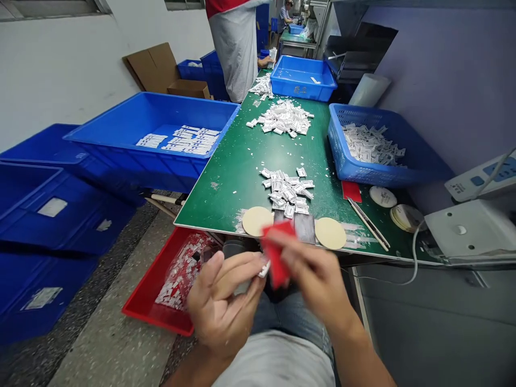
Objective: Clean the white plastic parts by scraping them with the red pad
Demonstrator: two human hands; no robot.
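Between the fingertips of my left hand [229,301] is a small white plastic piece [264,269]. My right hand [318,274] grips a flat red pad [278,258], blurred by motion, close against the white piece; whether they touch I cannot tell. Both hands are over my lap, just in front of the table edge. Beyond them a small heap of similar white plastic pieces [287,192] lies on the green table [226,177]. Two round cream discs [330,233] and dark strips [304,228] are at the table's front edge.
A blue basket of white pieces [373,145] stands at right, near tweezers [368,224] and a white power box [467,231]. Farther back are a larger heap [286,117] and a blue tray [302,88]. Left are blue bins [141,126] and a red bin [137,301]. Another person stands beyond.
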